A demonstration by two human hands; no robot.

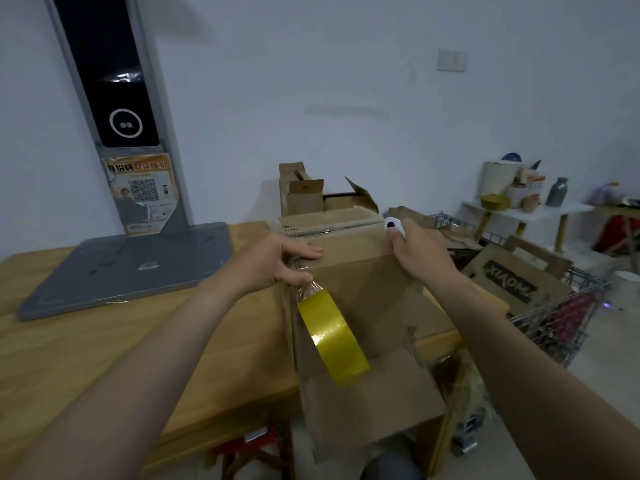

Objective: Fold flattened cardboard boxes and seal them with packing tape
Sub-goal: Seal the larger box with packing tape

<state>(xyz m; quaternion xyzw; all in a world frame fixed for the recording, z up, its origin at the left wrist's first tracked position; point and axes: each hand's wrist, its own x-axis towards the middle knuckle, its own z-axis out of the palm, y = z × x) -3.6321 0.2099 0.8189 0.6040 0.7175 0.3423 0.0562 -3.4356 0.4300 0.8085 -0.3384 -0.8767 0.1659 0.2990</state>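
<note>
A brown cardboard box (pixel 363 282) stands at the wooden table's right end, its near flap hanging down toward me. My left hand (pixel 280 261) presses on the box's upper left side and pinches a strip of clear tape. From that strip a yellow tape roll (pixel 332 336) hangs against the box's side. My right hand (pixel 412 244) rests on the box's upper right edge and grips a small white cutter (pixel 393 225) with a dark button. A band of tape runs across the far top edge of the box.
The wooden table (pixel 104 358) carries a grey kiosk stand (pixel 128 265) at the back left. Behind the box stand more cardboard boxes (pixel 304 192). A wire cart (pixel 554 317) with flattened cardboard is on the right, and a white side table (pixel 530 209) with jars stands further back.
</note>
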